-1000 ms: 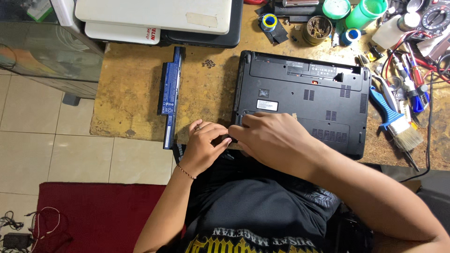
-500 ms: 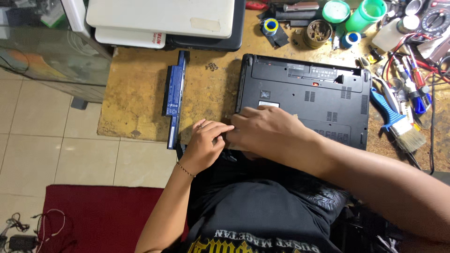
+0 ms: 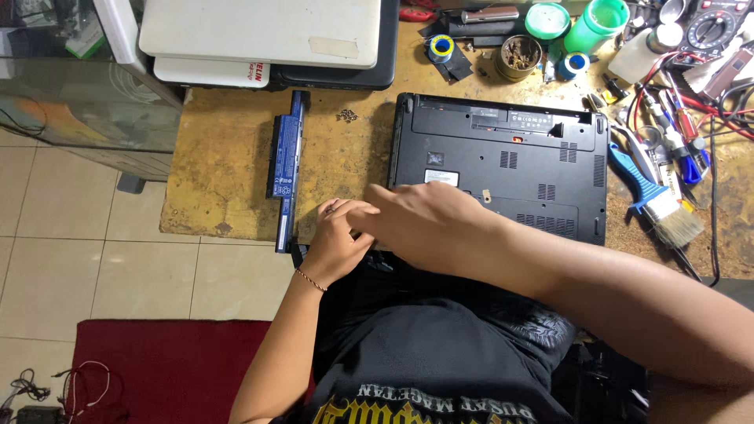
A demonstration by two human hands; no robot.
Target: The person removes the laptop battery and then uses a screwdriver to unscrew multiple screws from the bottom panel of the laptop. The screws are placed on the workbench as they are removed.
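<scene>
Head view showed the black laptop lying bottom-up on the worn surface, its battery bay at twelve o'clock already empty. The long battery lay apart at nine o'clock, with loose screws beside it. Both hands met at the laptop's near-left corner: the left hand curled, the right hand draped over it, and what their fingers gripped I could not tell. The base cover looked still on. Tools crowded three o'clock; the surface's edge sat close at six.
</scene>
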